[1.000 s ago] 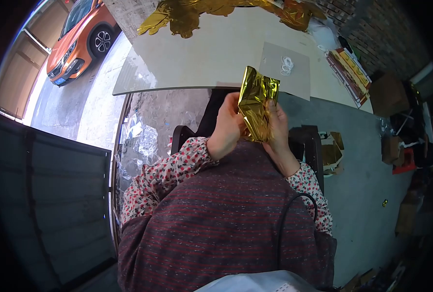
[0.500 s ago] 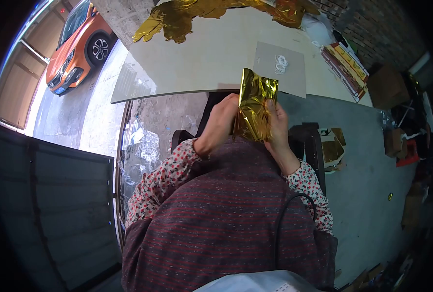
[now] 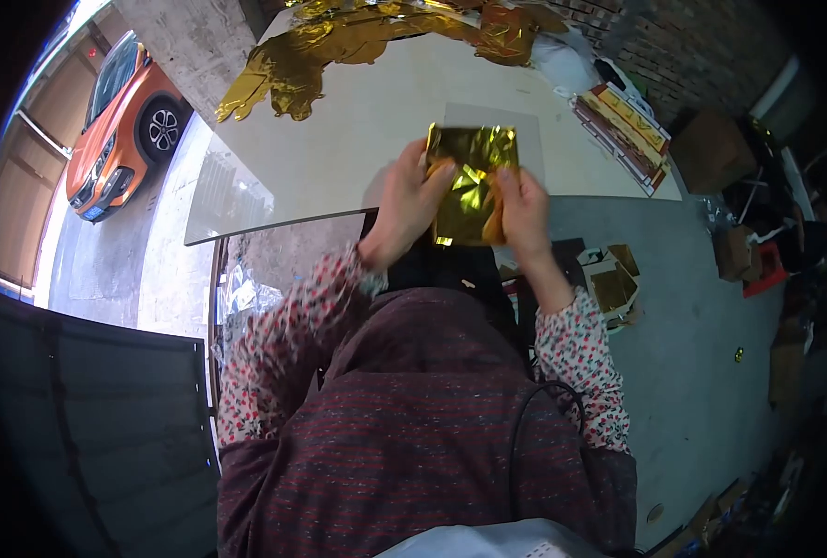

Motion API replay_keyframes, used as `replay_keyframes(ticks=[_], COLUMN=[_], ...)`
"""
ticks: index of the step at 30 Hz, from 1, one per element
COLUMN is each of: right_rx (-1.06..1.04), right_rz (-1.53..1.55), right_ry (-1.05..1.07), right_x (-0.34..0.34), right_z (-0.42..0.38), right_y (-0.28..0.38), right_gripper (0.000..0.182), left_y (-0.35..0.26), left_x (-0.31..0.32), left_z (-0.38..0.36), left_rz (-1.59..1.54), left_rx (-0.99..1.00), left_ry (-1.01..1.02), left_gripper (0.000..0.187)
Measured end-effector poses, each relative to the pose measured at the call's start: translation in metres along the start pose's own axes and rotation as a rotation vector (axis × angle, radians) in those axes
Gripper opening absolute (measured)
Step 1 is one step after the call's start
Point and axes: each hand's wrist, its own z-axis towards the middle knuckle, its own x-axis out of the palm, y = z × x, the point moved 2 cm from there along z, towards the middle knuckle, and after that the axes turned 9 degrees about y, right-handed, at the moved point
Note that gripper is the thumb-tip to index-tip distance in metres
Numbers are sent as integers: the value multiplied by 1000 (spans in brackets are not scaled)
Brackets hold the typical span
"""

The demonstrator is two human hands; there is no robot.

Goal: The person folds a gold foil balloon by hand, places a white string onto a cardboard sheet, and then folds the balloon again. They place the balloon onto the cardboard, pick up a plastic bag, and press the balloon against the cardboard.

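Note:
A shiny gold foil piece point(image 3: 470, 191), roughly rectangular and creased, is held up at the front edge of the pale table point(image 3: 357, 139). My left hand point(image 3: 410, 197) grips its left side, the thumb lying across the front. On the right side, my right hand point(image 3: 523, 209) pinches the foil with thumb and fingers. Behind the foil a flat translucent sheet point(image 3: 527, 139) rests on the table, partly covered by the foil and my right hand. More gold foil point(image 3: 339, 45) lies spread along the far side of the table.
Printed red and yellow sheets point(image 3: 625, 132) are at the table's right end, near a white plastic bag point(image 3: 567, 65). An open carton point(image 3: 615, 282) and a red box point(image 3: 765, 270) stand on the floor. An orange car point(image 3: 120, 139) is outside at the left.
Both hands have moved forward with the foil, over the table edge. The foil now looks wider and flatter, and my left hand has come onto its left side with the thumb in front.

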Motion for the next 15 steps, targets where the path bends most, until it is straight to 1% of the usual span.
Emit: replay_keyframes(ticks=[2,5,8,9,11,12,13,14,15], right_rx=[13,87,310,354,415,449,438,463,484], right_rz=[-183,-471,-662,-745,-850,-901,-919,-945,-970], right_ry=[-12,-37,-24,1,33,49,48,50,55], right_x=[-27,-50,-56,-57,-56,-54,-52,-51,-49], right_z=[42,97,121,125,127,126,123,121,120], right_y=[-6,-13,-20,-24,-33,-35,-36,-37,-37], right_gripper=[33,36,36,37,37,37,38,38,37], left_y=[9,19,56,65,84,85,86,87,74], left_x=[2,2,3,0,-3,-3,-4,-3,-2], left_z=[43,109,146,152,153,150,148,146,141], left_rz=[66,119,84,344,401,429,557,616,674], left_rx=[33,-157,-283,-327,-260,-228,-191,-169,-147], left_ry=[15,200,227,240,238,240,269,277,281], left_gripper=[34,27,28,35,38,39,43,44,45])
